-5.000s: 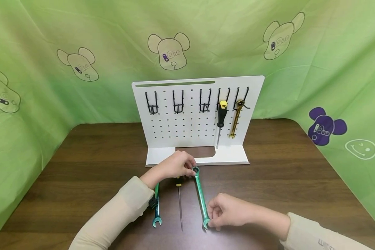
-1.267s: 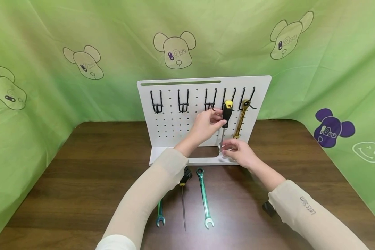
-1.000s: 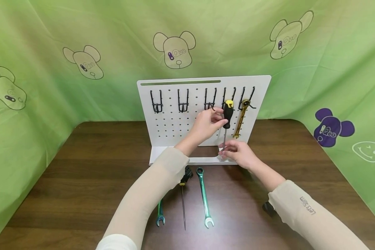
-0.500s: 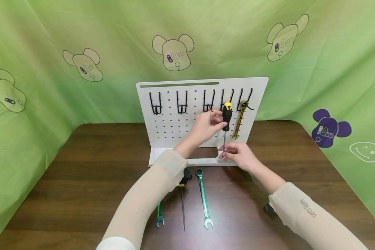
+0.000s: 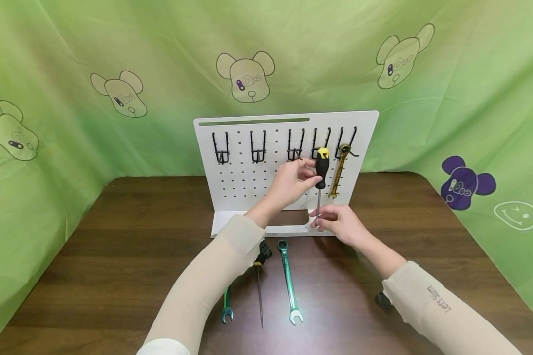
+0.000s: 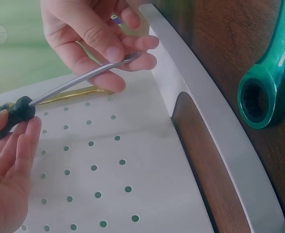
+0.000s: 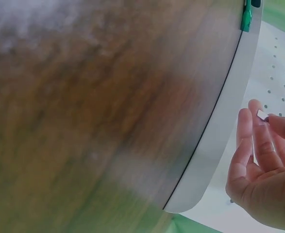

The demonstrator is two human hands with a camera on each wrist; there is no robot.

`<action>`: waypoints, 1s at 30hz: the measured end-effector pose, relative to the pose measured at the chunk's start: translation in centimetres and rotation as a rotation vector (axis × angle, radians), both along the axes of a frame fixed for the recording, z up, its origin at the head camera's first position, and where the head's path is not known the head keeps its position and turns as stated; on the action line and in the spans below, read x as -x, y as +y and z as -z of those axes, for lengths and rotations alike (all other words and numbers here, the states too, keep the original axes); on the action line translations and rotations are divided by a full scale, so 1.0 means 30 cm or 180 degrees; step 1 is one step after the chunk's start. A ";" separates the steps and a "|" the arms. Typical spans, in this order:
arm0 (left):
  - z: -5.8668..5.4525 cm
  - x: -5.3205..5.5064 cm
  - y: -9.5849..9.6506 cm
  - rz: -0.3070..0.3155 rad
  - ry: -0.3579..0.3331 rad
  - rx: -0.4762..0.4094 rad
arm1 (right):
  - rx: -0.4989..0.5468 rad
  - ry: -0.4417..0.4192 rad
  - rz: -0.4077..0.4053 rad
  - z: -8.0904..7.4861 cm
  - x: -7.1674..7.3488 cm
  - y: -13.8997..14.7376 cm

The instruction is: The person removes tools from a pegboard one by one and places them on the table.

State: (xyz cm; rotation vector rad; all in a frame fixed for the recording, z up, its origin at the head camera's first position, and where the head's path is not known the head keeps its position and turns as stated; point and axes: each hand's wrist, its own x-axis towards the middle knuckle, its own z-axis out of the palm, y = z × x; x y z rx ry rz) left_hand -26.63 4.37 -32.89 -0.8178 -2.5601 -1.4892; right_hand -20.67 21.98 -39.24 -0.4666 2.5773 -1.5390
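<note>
My left hand (image 5: 290,182) holds a screwdriver (image 5: 322,170) by its black handle, which has a yellow end. The screwdriver stands nearly upright before the fourth pair of black hooks (image 5: 315,143) from the left, and its top overlaps them in the head view. Down at the tip, my right hand (image 5: 339,222) pinches the steel shaft between thumb and fingers. The right wrist view shows the flat tip (image 7: 262,115) poking out past that thumb. To the right, a gold combination wrench (image 5: 339,172) hangs by its ring end from the last hooks.
A white pegboard stand (image 5: 244,180) rises at the back, with three more hook pairs left of the screwdriver. On the table (image 5: 115,256) lie a green combination wrench (image 5: 288,281), a second screwdriver (image 5: 259,291) and another green-blue wrench (image 5: 227,310) partly behind my left forearm.
Five seconds ago both hands were at the green wrench's ends, which now lies released. They moved to the hanging screwdriver; lately its shaft swung upright and my right fingers pinched the tip.
</note>
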 end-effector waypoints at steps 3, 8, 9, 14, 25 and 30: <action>-0.002 -0.003 -0.002 0.0019 -0.0044 0.0004 | -0.0014 0.0010 -0.0006 -0.002 -0.003 -0.001; -0.004 -0.004 -0.005 0.0054 -0.0057 0.0007 | -0.0007 0.0060 -0.0039 -0.005 -0.006 -0.001; -0.004 -0.005 -0.006 0.0054 -0.0055 0.0005 | -0.0010 0.0066 -0.0042 -0.005 -0.007 -0.001; -0.004 -0.010 -0.009 0.0059 -0.0068 0.0000 | -0.0005 0.0045 -0.0041 -0.004 -0.014 0.002; 0.000 -0.023 -0.011 0.0084 -0.0036 -0.0050 | 0.0116 0.0024 -0.0072 0.006 -0.029 0.003; 0.000 -0.028 -0.010 0.0115 -0.0025 -0.0096 | 0.0073 0.0058 -0.0084 0.001 -0.036 0.006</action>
